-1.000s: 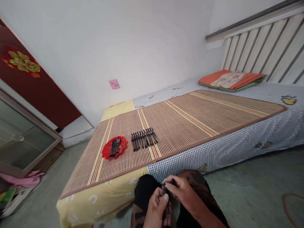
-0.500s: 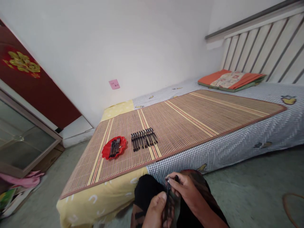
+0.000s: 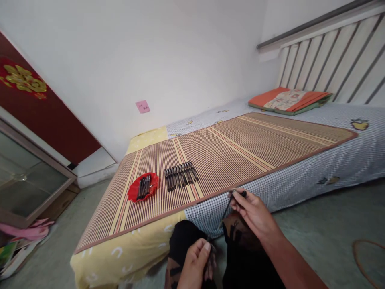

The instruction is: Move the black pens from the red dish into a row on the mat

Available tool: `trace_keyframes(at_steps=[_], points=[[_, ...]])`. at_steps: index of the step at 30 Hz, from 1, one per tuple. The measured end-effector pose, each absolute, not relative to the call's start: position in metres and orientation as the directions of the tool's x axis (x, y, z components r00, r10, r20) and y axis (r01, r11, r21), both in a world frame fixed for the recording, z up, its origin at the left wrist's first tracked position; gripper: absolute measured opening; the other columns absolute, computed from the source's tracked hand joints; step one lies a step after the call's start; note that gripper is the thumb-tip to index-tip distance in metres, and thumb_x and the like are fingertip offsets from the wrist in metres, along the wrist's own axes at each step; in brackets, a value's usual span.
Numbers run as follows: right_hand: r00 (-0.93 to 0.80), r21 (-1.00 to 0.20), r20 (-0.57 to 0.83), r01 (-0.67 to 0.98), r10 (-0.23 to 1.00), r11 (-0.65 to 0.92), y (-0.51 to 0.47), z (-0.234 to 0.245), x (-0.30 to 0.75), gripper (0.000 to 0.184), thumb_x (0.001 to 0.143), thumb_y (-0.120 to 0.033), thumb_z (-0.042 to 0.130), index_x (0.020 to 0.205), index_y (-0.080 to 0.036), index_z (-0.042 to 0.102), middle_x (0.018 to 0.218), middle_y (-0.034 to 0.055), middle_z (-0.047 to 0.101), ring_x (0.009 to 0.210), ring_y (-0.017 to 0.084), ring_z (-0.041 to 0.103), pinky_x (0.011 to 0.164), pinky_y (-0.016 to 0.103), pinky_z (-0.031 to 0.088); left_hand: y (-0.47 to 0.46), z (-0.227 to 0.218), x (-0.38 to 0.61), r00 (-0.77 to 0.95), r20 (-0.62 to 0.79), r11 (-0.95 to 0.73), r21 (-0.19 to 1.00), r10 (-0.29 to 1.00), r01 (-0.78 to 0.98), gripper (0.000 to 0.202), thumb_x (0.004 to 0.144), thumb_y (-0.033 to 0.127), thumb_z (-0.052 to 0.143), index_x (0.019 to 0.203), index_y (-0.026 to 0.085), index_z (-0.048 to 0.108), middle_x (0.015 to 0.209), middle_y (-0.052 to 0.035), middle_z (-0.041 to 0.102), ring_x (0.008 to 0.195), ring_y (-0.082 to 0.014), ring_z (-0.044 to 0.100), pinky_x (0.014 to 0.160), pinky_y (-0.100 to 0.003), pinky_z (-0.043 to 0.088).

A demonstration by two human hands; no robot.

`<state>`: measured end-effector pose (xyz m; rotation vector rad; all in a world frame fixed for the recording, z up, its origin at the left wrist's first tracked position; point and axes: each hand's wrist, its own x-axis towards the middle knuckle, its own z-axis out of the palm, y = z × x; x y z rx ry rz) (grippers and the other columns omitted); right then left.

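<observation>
Low in front of the mat, my left hand (image 3: 197, 259) is closed around a dark pen barrel (image 3: 209, 239), mostly hidden by the fingers. Higher and to the right, my right hand (image 3: 251, 208) pinches a thin dark pen refill (image 3: 227, 208) that slants down to the left. A short black piece (image 3: 243, 194), perhaps a pen cap, also shows at its fingers. On the mat lies a row of several black pens (image 3: 180, 176), side by side. Left of them, a red scalloped dish (image 3: 130, 193) holds several dark pens or pen parts (image 3: 143, 188).
A striped bamboo mat (image 3: 228, 154) covers the bed, over a checked and yellow sheet (image 3: 120, 257). Folded orange bedding (image 3: 290, 100) lies at the far right by the white slatted headboard (image 3: 321, 64). My knees (image 3: 185, 237) are close to the bed's edge.
My hands have moved apart. The right hand has risen up and right with the thin refill, away from the barrel in my left hand, which stays low.
</observation>
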<state>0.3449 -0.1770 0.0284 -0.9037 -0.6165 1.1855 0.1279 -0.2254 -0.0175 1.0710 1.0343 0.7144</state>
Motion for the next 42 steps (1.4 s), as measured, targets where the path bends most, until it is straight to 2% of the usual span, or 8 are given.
trace_keyframes(at_steps=[4, 8, 22, 28, 31, 33, 38, 42], points=[[0.192, -0.845, -0.067, -0.532, 0.979, 0.046, -0.181, 0.025, 0.330, 0.038, 0.064, -0.047, 0.084, 0.080, -0.018, 0.066, 0.065, -0.0002, 0.059, 0.060, 0.013, 0.053, 0.056, 0.026, 0.043, -0.218, 0.000, 0.136, 0.295, -0.247, 0.283, 0.955, 0.923, -0.085, 0.045, 0.080, 0.060, 0.065, 0.075, 0.018, 0.048, 0.059, 0.0044, 0.052, 0.044, -0.0044, 0.036, 0.042, -0.018, 0.024], [0.153, -0.850, -0.084, -0.526, 0.985, 0.009, -0.185, 0.020, 0.317, 0.037, 0.067, -0.047, 0.082, 0.080, -0.017, 0.066, 0.065, 0.0001, 0.060, 0.059, 0.012, 0.053, 0.057, 0.026, 0.043, -0.214, 0.010, 0.141, 0.280, -0.233, 0.273, 0.955, 0.931, -0.114, 0.046, 0.071, 0.054, 0.077, 0.077, 0.018, 0.049, 0.057, 0.0066, 0.049, 0.044, -0.0039, 0.034, 0.042, -0.017, 0.025], [0.156, -0.901, 0.001, -0.429, 0.988, 0.069, -0.188, 0.027, 0.305, 0.037, 0.077, -0.053, 0.071, 0.078, -0.017, 0.062, 0.078, 0.0041, 0.065, 0.059, 0.011, 0.052, 0.051, 0.023, 0.044, -0.218, 0.014, 0.146, 0.270, -0.223, 0.259, 0.960, 0.937, -0.105, 0.047, 0.068, 0.054, 0.080, 0.076, 0.017, 0.052, 0.057, 0.0066, 0.048, 0.046, -0.0046, 0.034, 0.043, -0.018, 0.025], [0.179, -0.948, 0.012, -0.309, 0.984, 0.068, -0.185, 0.030, 0.307, 0.037, 0.078, -0.055, 0.068, 0.081, -0.019, 0.059, 0.068, -0.0011, 0.058, 0.048, 0.008, 0.044, 0.044, 0.022, 0.037, -0.212, 0.007, 0.143, 0.176, -0.214, 0.247, 0.950, 0.961, -0.189, 0.040, 0.084, 0.058, 0.061, 0.082, 0.017, 0.057, 0.067, 0.0006, 0.058, 0.055, -0.0098, 0.045, 0.051, -0.021, 0.032], [0.042, -0.986, -0.019, -0.167, 0.999, -0.012, -0.187, 0.032, 0.302, 0.032, 0.079, -0.051, 0.065, 0.079, -0.020, 0.059, 0.059, -0.0045, 0.052, 0.045, 0.009, 0.040, 0.042, 0.022, 0.033, -0.207, 0.005, 0.144, 0.134, -0.198, 0.217, 0.965, 0.971, -0.145, 0.044, 0.081, 0.061, 0.062, 0.080, 0.017, 0.060, 0.064, 0.0007, 0.057, 0.054, -0.0112, 0.043, 0.050, -0.023, 0.032], [-0.010, -0.999, 0.011, -0.037, 1.000, 0.011, -0.188, 0.033, 0.296, 0.023, 0.081, -0.042, 0.062, 0.076, -0.020, 0.060, 0.057, -0.0043, 0.052, 0.048, 0.010, 0.045, 0.046, 0.022, 0.036, -0.205, 0.007, 0.145, 0.103, -0.187, 0.197, 0.976, 0.977, -0.097, 0.044, 0.079, 0.061, 0.064, 0.079, 0.018, 0.061, 0.062, 0.0014, 0.056, 0.054, -0.0122, 0.043, 0.051, -0.024, 0.034], [-0.030, -0.990, 0.104, 0.091, 0.994, 0.107, -0.182, 0.038, 0.287, 0.017, 0.085, -0.033, 0.055, 0.075, -0.021, 0.059, 0.059, -0.0024, 0.057, 0.057, 0.015, 0.055, 0.057, 0.026, 0.042, -0.198, 0.020, 0.152, -0.018, -0.105, 0.103, 0.992, 0.994, -0.076, 0.031, 0.077, 0.047, 0.071, 0.085, 0.016, 0.069, 0.079, -0.0063, 0.069, 0.079, -0.0218, 0.060, 0.069, -0.026, 0.045], [-0.004, -0.970, 0.166, 0.180, 0.986, 0.164, -0.163, 0.047, 0.294, 0.017, 0.085, -0.033, 0.055, 0.073, -0.021, 0.060, 0.066, -0.0004, 0.061, 0.066, 0.017, 0.057, 0.062, 0.026, 0.042, -0.177, 0.035, 0.163, 0.002, -0.043, 0.043, 0.997, 0.999, -0.063, 0.033, 0.077, 0.045, 0.070, 0.095, 0.016, 0.072, 0.099, -0.0111, 0.072, 0.099, -0.0268, 0.061, 0.085, -0.030, 0.046]])
